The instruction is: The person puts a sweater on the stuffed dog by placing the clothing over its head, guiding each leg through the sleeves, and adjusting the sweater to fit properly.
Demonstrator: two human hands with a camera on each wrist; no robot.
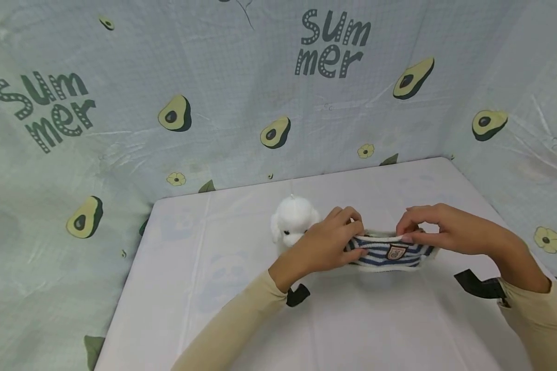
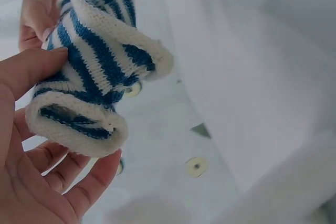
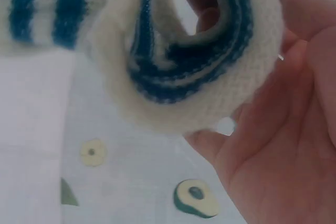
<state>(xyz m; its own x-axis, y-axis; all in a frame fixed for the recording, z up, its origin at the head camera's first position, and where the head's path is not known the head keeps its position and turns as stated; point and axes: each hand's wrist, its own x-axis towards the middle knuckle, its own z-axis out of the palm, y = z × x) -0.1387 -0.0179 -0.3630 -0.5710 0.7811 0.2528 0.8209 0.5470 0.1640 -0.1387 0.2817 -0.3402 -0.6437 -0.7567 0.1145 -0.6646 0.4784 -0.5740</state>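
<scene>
A small knitted sweater (image 1: 381, 254) with blue and white stripes is held just above the table, a pinkish badge (image 1: 396, 252) on its side facing me. My left hand (image 1: 327, 242) grips one end between thumb and fingers; in the left wrist view, a rolled white cuff (image 2: 76, 129) faces that palm. At the other end, my right hand (image 1: 450, 229) pinches the upper edge. A round white-rimmed opening (image 3: 184, 85) of the knit shows in the right wrist view. Behind my left hand sits a white plush dog (image 1: 294, 216), its lower body partly hidden.
The table (image 1: 241, 319) is covered in a pale cloth. Behind it and along the sides hangs a light curtain (image 1: 232, 77) printed with avocados, flowers and lettering. Black straps (image 1: 480, 284) are at both wrists.
</scene>
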